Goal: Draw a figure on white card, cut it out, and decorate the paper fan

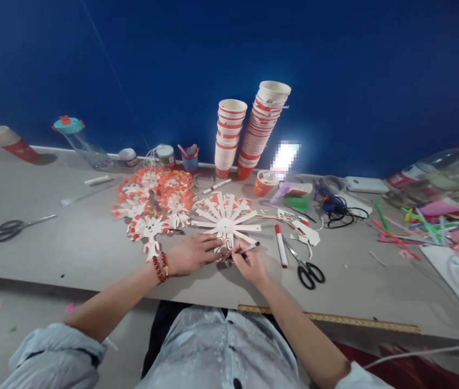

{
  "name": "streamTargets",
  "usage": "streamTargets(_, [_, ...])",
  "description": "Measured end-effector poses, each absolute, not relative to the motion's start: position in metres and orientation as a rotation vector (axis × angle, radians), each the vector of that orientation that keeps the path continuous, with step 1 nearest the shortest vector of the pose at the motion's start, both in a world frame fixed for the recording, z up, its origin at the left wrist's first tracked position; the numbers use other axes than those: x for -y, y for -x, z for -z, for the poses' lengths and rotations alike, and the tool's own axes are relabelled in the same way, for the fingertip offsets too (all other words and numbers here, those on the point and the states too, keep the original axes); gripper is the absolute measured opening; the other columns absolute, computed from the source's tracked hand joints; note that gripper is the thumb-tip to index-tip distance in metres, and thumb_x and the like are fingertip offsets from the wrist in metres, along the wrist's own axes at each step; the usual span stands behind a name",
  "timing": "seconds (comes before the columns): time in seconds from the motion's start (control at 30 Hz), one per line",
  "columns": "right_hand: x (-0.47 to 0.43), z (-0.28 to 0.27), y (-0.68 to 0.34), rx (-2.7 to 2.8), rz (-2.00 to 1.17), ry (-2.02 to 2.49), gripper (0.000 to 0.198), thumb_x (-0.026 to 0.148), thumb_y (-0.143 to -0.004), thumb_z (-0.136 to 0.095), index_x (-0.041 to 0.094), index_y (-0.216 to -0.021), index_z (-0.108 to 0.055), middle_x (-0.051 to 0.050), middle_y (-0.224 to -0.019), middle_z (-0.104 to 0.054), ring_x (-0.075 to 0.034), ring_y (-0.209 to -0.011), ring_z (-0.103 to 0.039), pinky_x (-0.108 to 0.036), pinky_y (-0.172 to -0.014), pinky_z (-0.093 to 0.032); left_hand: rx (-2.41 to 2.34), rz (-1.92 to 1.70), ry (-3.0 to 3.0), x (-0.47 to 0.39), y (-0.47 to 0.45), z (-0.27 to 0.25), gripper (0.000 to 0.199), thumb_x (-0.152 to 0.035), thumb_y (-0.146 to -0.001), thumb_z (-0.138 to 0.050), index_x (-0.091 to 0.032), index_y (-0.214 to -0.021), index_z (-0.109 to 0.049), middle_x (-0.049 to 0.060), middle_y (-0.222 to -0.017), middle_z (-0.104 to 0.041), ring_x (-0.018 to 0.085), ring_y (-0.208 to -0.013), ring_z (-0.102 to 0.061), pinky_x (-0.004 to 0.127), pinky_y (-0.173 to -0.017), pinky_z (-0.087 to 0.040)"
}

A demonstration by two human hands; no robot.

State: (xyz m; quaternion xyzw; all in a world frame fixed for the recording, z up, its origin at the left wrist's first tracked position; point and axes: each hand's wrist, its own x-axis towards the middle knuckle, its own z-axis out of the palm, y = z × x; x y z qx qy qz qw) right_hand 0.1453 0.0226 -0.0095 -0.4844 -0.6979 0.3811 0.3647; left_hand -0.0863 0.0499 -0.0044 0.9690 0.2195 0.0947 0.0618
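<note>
A white paper cutout (224, 224) with strips fanning out like rays lies on the table in front of me. My left hand (197, 253) rests flat with fingers stretched out, its fingertips on the lower part of the cutout. In my right hand (249, 263) is a dark-tipped marker pen (250, 248), its point low on the cutout where dark curved lines show. Left of the cutout lies a pile of finished-looking orange and white paper figures (150, 202), one with a drawn face. A red and white marker (281, 246) lies right of my right hand.
Black-handled scissors (308, 273) lie at right, and another pair of scissors (14, 228) at far left. Two tall paper cup stacks (229, 140) stand at the back. Paper scraps (306, 232), a black cord (340, 213) and coloured strips (436, 232) spread over the right side.
</note>
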Motion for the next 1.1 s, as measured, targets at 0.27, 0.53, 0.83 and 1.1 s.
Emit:
streamTargets(0.27, [-0.0224,0.0103,-0.146,1.787,-0.994,1.237,0.009,0.018,-0.076,-0.049,0.022,-0.067,-0.049,0.005,-0.054,-0.043,-0.011,-0.046,-0.036,-0.023,-0.046,-0.026,-0.661,-0.315,-2.929,-0.0492,0.0862,0.0046,0.035,-0.02,-0.096,-0.05,-0.025,-0.13,-0.058,0.009,-0.14,-0.054,0.026,-0.133,-0.045,0.042,-0.11,-0.038])
streamTargets(0.53, [-0.0223,0.0098,-0.1457,1.788,-0.963,1.219,0.009,0.018,-0.076,-0.049,0.021,-0.067,-0.05,0.004,-0.057,-0.047,-0.012,-0.049,-0.039,-0.023,-0.048,-0.028,-0.699,-0.279,-2.946,-0.0471,0.0848,0.0051,0.033,-0.023,-0.099,-0.046,-0.025,-0.129,-0.058,0.008,-0.141,-0.054,0.026,-0.132,-0.044,0.042,-0.11,-0.036])
streamTargets(0.83, [-0.0228,0.0117,-0.1461,1.821,-0.935,1.227,0.009,0.018,-0.076,-0.049,0.021,-0.067,-0.049,0.005,-0.054,-0.044,-0.012,-0.048,-0.037,-0.023,-0.048,-0.028,-0.735,-0.226,-2.959,-0.0447,0.0838,0.0036,0.04,-0.024,-0.098,-0.048,-0.031,-0.138,-0.051,0.006,-0.142,-0.052,0.027,-0.132,-0.044,0.042,-0.108,-0.036])
streamTargets(1.1, [-0.0228,0.0095,-0.1457,1.892,-0.854,1.219,0.009,0.017,-0.075,-0.049,0.022,-0.067,-0.049,0.004,-0.056,-0.047,-0.013,-0.051,-0.041,-0.025,-0.051,-0.03,-0.732,-0.244,-2.969,-0.0452,0.0842,0.0052,0.039,-0.026,-0.097,-0.051,-0.033,-0.136,-0.053,0.007,-0.141,-0.051,0.027,-0.132,-0.043,0.042,-0.107,-0.035])
